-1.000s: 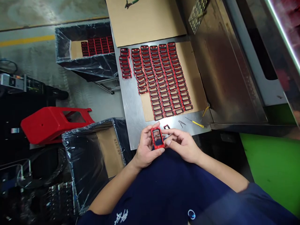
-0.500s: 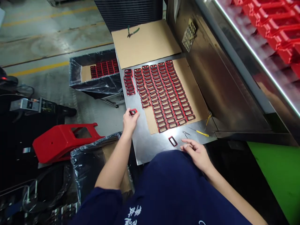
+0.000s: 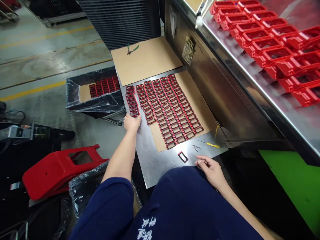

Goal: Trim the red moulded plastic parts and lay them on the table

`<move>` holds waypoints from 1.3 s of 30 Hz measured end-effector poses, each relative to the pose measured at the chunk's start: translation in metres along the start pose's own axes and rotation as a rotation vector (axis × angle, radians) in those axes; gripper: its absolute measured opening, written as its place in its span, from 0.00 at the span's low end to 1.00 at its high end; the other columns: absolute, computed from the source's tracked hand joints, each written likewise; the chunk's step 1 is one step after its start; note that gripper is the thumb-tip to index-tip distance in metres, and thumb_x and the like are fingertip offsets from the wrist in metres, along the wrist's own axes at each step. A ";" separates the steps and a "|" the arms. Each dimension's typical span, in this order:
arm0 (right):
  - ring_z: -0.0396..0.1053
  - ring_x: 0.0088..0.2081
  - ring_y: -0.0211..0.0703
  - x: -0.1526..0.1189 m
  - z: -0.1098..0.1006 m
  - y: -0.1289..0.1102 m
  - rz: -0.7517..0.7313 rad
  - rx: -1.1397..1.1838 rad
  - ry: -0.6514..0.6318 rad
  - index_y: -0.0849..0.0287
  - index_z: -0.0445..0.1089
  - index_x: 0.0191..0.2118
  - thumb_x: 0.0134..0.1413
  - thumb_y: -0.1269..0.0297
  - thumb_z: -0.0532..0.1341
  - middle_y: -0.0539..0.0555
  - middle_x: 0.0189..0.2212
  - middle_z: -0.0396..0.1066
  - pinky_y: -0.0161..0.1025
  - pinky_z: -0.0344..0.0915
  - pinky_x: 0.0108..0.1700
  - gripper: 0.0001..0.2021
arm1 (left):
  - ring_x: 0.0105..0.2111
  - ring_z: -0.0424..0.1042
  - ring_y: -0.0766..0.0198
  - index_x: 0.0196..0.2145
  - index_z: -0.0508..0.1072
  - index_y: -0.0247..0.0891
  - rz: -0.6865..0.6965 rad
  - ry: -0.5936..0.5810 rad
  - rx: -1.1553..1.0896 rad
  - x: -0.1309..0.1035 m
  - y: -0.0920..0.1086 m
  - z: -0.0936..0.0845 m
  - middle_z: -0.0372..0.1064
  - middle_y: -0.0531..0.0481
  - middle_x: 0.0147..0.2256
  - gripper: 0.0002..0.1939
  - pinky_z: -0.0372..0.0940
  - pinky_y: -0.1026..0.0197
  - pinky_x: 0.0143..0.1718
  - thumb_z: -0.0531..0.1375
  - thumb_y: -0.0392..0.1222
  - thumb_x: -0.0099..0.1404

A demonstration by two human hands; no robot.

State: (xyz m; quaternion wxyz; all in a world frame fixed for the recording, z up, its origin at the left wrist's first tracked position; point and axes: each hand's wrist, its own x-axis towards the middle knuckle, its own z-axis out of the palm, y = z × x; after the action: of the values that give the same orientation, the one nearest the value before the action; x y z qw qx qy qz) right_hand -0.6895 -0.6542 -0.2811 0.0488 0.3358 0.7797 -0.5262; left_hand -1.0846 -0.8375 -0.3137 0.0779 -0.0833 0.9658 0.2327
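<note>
My left hand [image 3: 132, 122] is closed at the near end of a short column of red-and-black rectangular frames [image 3: 132, 100] along the table's left edge. A frame is in its fingers, mostly hidden by the hand. My right hand [image 3: 211, 169] rests at the near edge of the metal table, its fingers loosely bent and apart, with nothing visible in them. Beside it, a single red-and-black frame [image 3: 183, 157] lies flat on the bare metal. Several rows of the same frames [image 3: 172, 110] cover a cardboard sheet [image 3: 160, 141] in the middle.
Small nippers [image 3: 196, 146] and a yellow-handled tool [image 3: 212, 145] lie at the near right. Green-handled pliers [image 3: 132, 50] rest on the far cardboard [image 3: 147, 61]. A lined bin [image 3: 95, 108] with frames stands left, near a large red part [image 3: 62, 170]. Red housings [image 3: 270, 43] fill the upper-right shelf.
My left hand has moved forward with the frame, from the bare metal to the end of the left column. The right hand has stayed near the table edge. The view has shifted.
</note>
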 end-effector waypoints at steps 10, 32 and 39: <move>0.70 0.46 0.52 0.058 0.040 0.015 -0.053 -0.635 -0.160 0.60 0.71 0.45 0.51 0.59 0.71 0.57 0.44 0.71 0.43 0.67 0.48 0.18 | 0.40 0.76 0.59 0.48 0.73 0.34 0.304 -0.518 -0.389 -0.218 -0.045 0.019 0.75 0.42 0.45 0.19 0.72 0.57 0.42 0.59 0.44 0.61; 0.73 0.45 0.41 -0.008 -0.019 -0.077 -0.689 0.338 -0.348 0.59 0.68 0.46 0.59 0.70 0.63 0.55 0.43 0.72 0.38 0.72 0.48 0.10 | 0.51 0.75 0.51 0.61 0.60 0.41 0.393 -0.862 -1.064 -0.288 -0.029 -0.040 0.72 0.37 0.54 0.46 0.66 0.50 0.57 0.75 0.48 0.49; 0.73 0.37 0.37 -0.008 -0.021 -0.071 -0.163 0.764 -0.671 0.63 0.71 0.48 0.60 0.61 0.66 0.57 0.38 0.73 0.29 0.71 0.35 0.14 | 0.55 0.73 0.47 0.66 0.58 0.38 0.458 -0.889 -0.977 -0.291 -0.038 -0.041 0.71 0.36 0.55 0.52 0.65 0.47 0.61 0.75 0.53 0.48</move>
State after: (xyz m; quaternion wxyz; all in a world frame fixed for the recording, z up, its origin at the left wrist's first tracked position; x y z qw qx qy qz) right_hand -0.7182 -0.6554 -0.2127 0.1289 0.0803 0.4970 -0.8543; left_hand -0.7983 -0.8533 -0.2390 0.3684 0.2003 0.6203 0.6628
